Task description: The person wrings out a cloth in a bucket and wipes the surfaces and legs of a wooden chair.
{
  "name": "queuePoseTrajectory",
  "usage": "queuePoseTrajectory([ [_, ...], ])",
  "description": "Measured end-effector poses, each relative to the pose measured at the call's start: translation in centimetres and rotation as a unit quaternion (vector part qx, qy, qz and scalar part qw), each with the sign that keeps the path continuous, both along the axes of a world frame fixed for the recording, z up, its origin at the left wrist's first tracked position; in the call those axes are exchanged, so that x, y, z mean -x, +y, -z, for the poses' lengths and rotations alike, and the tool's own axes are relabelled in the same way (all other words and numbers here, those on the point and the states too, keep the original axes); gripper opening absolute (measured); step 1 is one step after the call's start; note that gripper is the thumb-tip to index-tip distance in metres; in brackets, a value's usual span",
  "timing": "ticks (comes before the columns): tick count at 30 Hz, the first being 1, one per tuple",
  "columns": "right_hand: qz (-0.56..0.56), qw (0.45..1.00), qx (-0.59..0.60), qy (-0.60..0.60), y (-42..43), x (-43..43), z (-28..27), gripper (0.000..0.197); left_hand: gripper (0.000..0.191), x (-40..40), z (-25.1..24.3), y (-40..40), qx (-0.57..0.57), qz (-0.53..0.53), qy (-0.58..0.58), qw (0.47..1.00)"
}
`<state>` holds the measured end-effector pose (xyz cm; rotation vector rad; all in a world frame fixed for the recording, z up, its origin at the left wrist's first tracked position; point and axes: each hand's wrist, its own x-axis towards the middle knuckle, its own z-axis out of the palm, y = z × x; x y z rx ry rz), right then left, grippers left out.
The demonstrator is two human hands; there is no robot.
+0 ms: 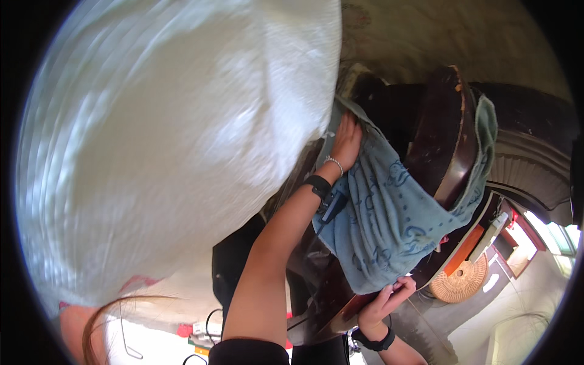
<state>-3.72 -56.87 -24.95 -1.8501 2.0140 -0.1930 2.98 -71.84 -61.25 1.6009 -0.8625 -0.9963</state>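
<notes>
A blue-grey towel (388, 210) with darker printed figures drapes in folds over dark, glossy wooden furniture (438, 137). My left hand (349, 141) lies on the towel's upper left part, fingers pointing toward its top edge; whether they grip the cloth is unclear. Lower down, my right hand (388, 301) has its fingers bent at the towel's bottom edge, seeming to pinch it. Black straps circle both wrists, and the left also wears a beaded bracelet (334, 163). Beside the left strap sits a small black device (335, 205) with a cable.
White, sheer-looking fabric (182, 137) fills the left side, close to my left arm. The wood's upper edge is chipped. At right are a curved, fluted dark panel (529, 164) and a round woven wicker piece (458, 278). Loose cables hang near the bottom.
</notes>
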Motion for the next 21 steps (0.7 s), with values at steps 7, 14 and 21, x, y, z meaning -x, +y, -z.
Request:
queuePoseTrajectory([
  [7, -0.002, 1.000, 0.001, -0.002, 0.7, -0.7, 0.0, 0.028, 0.060, 5.2, 0.8, -0.6, 0.125, -0.085, 0.262, 0.953],
  [14, -0.026, 0.998, 0.019, 0.053, -0.4, 0.8, -0.7, 0.031, 0.061, -3.3, -4.2, -14.1, 0.059, 0.078, 0.083, 0.992],
  [21, -0.034, 0.999, 0.017, 0.005, 0.4, 0.1, -0.3, 0.036, 0.055, -4.9, 0.8, -9.9, 0.036, -0.018, 0.178, 0.983],
])
